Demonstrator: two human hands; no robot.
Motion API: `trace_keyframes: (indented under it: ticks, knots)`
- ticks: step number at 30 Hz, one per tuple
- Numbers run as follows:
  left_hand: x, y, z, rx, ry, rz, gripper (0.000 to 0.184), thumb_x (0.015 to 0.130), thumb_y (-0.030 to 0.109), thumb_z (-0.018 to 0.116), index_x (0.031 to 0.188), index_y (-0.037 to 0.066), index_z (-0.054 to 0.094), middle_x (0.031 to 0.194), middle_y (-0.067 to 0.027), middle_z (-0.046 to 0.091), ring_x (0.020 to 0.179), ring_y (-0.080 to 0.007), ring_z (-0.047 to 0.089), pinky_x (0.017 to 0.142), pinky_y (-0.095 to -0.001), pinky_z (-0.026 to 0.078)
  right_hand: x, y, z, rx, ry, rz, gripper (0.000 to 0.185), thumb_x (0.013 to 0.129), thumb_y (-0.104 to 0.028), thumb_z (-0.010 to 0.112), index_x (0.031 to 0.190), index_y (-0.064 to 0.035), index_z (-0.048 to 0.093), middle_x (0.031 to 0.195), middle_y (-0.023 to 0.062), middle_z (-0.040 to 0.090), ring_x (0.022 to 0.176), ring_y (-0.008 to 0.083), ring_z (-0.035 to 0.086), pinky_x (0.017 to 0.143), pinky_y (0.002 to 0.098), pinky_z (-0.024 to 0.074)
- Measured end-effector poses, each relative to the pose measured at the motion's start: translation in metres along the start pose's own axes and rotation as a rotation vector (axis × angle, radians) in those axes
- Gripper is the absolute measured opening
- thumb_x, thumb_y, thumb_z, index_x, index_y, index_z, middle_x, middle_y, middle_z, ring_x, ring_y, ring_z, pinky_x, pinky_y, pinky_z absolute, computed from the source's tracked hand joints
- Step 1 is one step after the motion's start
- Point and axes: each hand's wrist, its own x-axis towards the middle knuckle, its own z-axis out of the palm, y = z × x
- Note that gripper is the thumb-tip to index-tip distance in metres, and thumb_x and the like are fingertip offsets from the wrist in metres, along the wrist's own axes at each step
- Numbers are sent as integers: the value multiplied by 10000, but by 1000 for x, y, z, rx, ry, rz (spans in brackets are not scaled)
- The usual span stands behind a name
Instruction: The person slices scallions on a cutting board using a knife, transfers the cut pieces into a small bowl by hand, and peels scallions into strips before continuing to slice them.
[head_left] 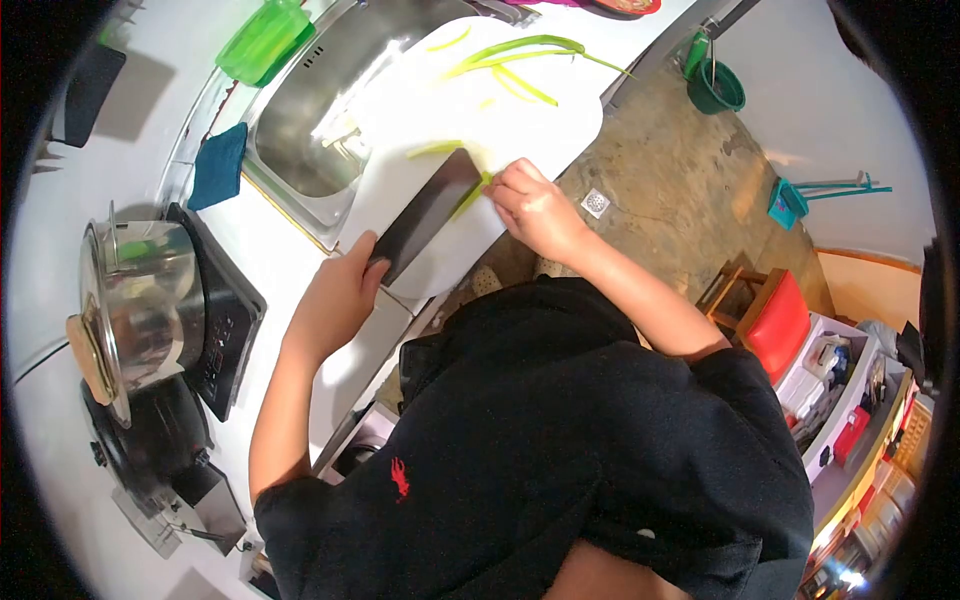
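Black shirt (560, 400): nearest our camera, it fills the lower frame before the front edge of a white counter (285, 270).
Left hand (335, 300): we see it grasping a dark-bladed knife (425, 220) by its near end, close to the counter's front edge; the fingers hide the handle.
Right hand (533, 205): fingers curled, it pinches the end of a green stalk (468, 203), which lies along the blade's right side.
White cutting board (575, 120): we find it beneath knife and stalk, its near side along the counter's front edge, its far side overlapping in view the steel sink (290, 140).
Loose green stalks (530, 43): longer pieces lie toward the board's far end, apart from both hands.
Counter's left: a white strip separates the left hand from a black cooktop (228, 330) bearing a steel pot (155, 300); a blue cloth (218, 165) sits beside the sink's left rim.
Floor side: beyond the front edge we see brownish floor (650, 170) stretching right, a red-seated stool (778, 325) near the right elbow.
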Motion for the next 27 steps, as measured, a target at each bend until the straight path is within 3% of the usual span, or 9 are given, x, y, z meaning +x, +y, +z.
trace_keyframes:
  ticks: [9, 12, 18, 24, 27]
  knots:
    - [17, 4, 26, -163, 114, 54, 274, 976, 161, 547, 1160, -31, 482, 843, -309, 630, 847, -501, 603, 700, -506, 465, 4, -1, -1, 5, -10, -14, 93, 766, 11, 693, 858, 5, 683, 902, 96, 606, 914, 278, 573, 794, 364, 517]
    - [11, 2, 36, -170, 173, 55, 283, 975, 167, 553, 1166, -32, 488, 857, -308, 635, 853, -500, 606, 704, -503, 470, 8, -5, -4, -31, -40, 17, 76, 770, -7, 703, 842, 5, 680, 878, 96, 593, 897, 281, 568, 789, 369, 516]
    - [-30, -4, 31, -218, 87, -80, 280, 973, 161, 552, 1162, -37, 492, 865, -319, 629, 863, -502, 604, 704, -499, 473, 12, -7, -5, -47, -64, 55, 79, 775, -24, 713, 843, 2, 680, 844, 98, 582, 881, 284, 565, 773, 378, 521]
    - [-11, 4, 43, -225, 157, -70, 268, 969, 164, 554, 1137, -35, 488, 840, -319, 619, 834, -502, 596, 686, -507, 457, 12, -1, 2, -7, -42, 23, 76, 766, -12, 720, 825, -8, 673, 854, 100, 606, 881, 286, 573, 772, 377, 523]
    - [7, -3, 53, -241, 240, 37, 256, 968, 170, 555, 1111, -29, 484, 800, -313, 615, 808, -503, 595, 673, -515, 452, 13, -1, 0, -11, -54, 14, 81, 761, -8, 723, 821, -11, 670, 857, 102, 608, 880, 289, 574, 773, 378, 521]
